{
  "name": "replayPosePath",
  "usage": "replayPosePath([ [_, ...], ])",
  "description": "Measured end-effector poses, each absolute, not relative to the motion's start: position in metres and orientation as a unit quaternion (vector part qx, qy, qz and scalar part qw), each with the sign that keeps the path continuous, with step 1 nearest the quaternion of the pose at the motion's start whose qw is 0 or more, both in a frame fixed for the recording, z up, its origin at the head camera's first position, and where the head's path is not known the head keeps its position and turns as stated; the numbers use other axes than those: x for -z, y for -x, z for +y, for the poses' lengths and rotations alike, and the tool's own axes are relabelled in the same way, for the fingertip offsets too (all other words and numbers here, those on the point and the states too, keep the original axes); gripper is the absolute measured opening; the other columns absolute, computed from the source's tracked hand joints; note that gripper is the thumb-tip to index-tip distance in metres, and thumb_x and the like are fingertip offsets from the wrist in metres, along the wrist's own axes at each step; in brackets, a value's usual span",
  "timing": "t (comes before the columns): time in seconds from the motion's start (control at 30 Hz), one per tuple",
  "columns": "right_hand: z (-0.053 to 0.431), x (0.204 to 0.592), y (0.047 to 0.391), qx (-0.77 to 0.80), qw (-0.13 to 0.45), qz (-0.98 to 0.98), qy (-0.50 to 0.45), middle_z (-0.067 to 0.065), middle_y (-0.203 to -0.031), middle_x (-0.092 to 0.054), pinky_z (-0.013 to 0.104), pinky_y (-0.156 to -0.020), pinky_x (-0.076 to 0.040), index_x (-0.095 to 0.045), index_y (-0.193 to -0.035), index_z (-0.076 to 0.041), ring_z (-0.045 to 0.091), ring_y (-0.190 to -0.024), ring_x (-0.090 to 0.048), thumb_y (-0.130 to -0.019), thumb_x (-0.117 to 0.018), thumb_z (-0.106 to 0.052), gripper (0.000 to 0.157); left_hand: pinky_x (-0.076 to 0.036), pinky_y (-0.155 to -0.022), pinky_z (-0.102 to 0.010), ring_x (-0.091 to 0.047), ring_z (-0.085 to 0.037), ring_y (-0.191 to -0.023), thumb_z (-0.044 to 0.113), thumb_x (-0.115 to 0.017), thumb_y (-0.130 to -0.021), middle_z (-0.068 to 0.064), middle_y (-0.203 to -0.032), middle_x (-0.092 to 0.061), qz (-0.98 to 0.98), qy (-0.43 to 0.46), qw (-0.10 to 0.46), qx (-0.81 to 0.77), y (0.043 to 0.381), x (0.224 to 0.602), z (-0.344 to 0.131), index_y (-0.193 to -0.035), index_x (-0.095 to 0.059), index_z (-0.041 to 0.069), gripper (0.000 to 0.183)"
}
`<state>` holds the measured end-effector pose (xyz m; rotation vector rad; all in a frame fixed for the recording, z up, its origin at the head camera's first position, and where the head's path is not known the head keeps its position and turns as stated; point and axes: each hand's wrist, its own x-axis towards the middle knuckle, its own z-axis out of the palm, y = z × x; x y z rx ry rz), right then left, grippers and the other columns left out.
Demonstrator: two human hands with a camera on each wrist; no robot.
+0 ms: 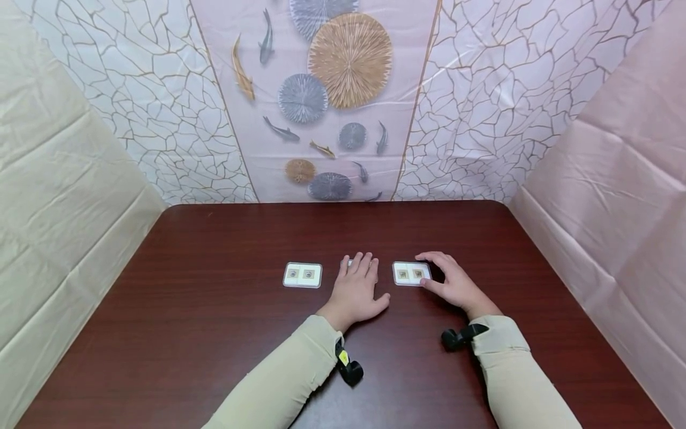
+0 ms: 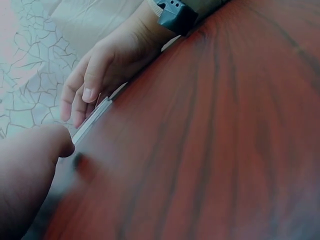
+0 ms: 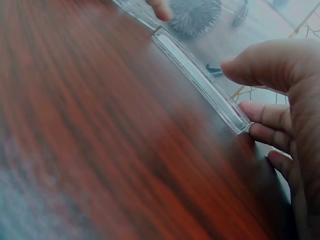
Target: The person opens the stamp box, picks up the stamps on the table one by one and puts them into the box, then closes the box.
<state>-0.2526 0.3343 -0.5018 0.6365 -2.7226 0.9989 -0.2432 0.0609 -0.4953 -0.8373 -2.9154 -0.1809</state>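
Observation:
Three flat clear cases, each with a white insert, lie in a row on the table; the two in plain sight each show two small stamp-like pictures. My left hand point(image 1: 354, 296) rests palm down over the middle case point(image 1: 350, 262), fingers straight, covering most of it. At the right case point(image 1: 411, 266), my right hand point(image 1: 454, 285) is spread around the right end. In the right wrist view, its fingertips touch or nearly touch that end of the case point(image 3: 200, 82), while the thumb point(image 3: 245, 65) stands apart above it. The left case point(image 1: 302, 274) lies untouched.
The dark red-brown wooden table point(image 1: 214, 333) has rounded far corners. A patterned curtain point(image 1: 471, 119) hangs behind it, and pale cloth point(image 1: 605, 196) closes in both sides. Each wrist carries a black camera point(image 1: 351, 373).

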Motion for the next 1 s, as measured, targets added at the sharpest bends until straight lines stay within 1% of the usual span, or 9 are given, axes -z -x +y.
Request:
replayPosePath([
  [0.2,0.334,0.499,0.250,-0.327,0.087,-0.916,-0.216,0.015,-0.136,-0.057,0.057,-0.106,-0.033,-0.061,-0.133,-0.009,0.038,-0.127,-0.045,-0.088,-0.076,-0.012,0.048,-0.013,-0.123,-0.051,-0.029,-0.025,-0.150,0.061,-0.044,-0.095,-0.006,-0.161,-0.037,-0.960,0.270,0.042,0.054,0.244,0.492,0.059,-0.157,-0.038,0.010,0.080],
  [0.3,0.333,0.498,0.250,-0.322,0.090,-0.917,-0.217,0.015,-0.135,-0.057,0.058,-0.106,-0.033,-0.061,-0.133,-0.008,0.039,-0.127,-0.045,-0.088,-0.076,-0.013,0.047,-0.015,-0.123,-0.051,-0.033,-0.025,-0.148,0.060,-0.046,-0.096,-0.004,-0.158,-0.041,-0.959,0.275,0.045,0.059,0.247,0.491,0.058,-0.155,-0.041,0.012,0.077],
  [0.53,0.332,0.498,0.248,-0.320,0.090,-0.917,-0.222,0.015,-0.136,-0.057,0.057,-0.106,-0.033,-0.060,-0.133,-0.009,0.039,-0.127,-0.045,-0.088,-0.076,-0.012,0.048,-0.019,-0.122,-0.048,-0.044,-0.021,-0.141,0.045,-0.052,-0.099,-0.001,-0.150,-0.051,-0.954,0.285,0.068,0.068,0.252,0.490,0.053,-0.149,-0.050,0.014,0.058],
  [0.63,0.332,0.499,0.247,-0.320,0.088,-0.917,-0.221,0.015,-0.136,-0.057,0.056,-0.105,-0.034,-0.060,-0.133,-0.009,0.038,-0.126,-0.045,-0.088,-0.076,-0.013,0.048,-0.020,-0.122,-0.047,-0.046,-0.020,-0.138,0.041,-0.053,-0.100,0.000,-0.147,-0.054,-0.952,0.288,0.073,0.069,0.252,0.492,0.053,-0.147,-0.053,0.014,0.053],
  [0.83,0.334,0.502,0.245,-0.316,0.081,-0.921,-0.213,0.014,-0.137,-0.056,0.058,-0.106,-0.034,-0.060,-0.134,-0.011,0.038,-0.128,-0.044,-0.089,-0.076,-0.016,0.048,-0.021,-0.122,-0.048,-0.047,-0.019,-0.137,0.040,-0.053,-0.100,0.000,-0.147,-0.054,-0.952,0.288,0.079,0.072,0.252,0.496,0.053,-0.147,-0.053,0.015,0.053],
  [1.0,0.336,0.508,0.243,-0.318,0.078,-0.922,-0.208,0.014,-0.138,-0.056,0.058,-0.105,-0.034,-0.059,-0.135,-0.011,0.038,-0.128,-0.044,-0.089,-0.076,-0.016,0.050,-0.020,-0.122,-0.049,-0.046,-0.020,-0.139,0.041,-0.055,-0.099,-0.001,-0.148,-0.053,-0.949,0.288,0.082,0.096,0.251,0.503,0.053,-0.150,-0.048,0.015,0.058],
])
